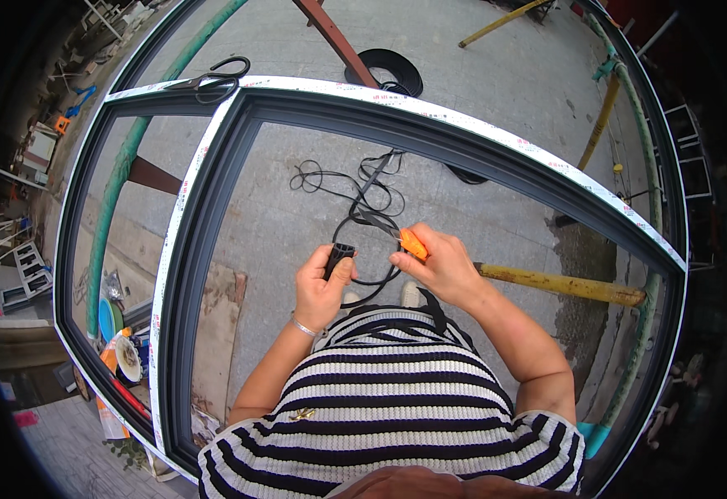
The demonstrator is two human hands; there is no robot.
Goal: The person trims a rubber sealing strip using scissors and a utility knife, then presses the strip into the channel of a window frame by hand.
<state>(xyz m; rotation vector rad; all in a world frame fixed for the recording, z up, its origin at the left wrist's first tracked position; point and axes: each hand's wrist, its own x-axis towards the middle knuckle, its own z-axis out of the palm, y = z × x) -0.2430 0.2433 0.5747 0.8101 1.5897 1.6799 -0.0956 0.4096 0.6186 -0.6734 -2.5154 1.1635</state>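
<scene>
My left hand is closed around a short black ribbed piece, its hollow-looking end pointing up between thumb and fingers. To its right, my right hand grips an orange-handled tool. A thin metal part sticks out of the handle toward the upper left, beside a dark flat strip; whether these are one piece I cannot tell. Thin black rubber strip hangs and lies in loose loops around and beyond both hands. Both hands are inside the large opening of a dark grey window frame.
Black-handled scissors rest on the frame's film-covered crossbar. Beyond it, a black coil lies on the grey floor. A yellow pole and green-wrapped bars run under the frame. Mixed items are at the lower left.
</scene>
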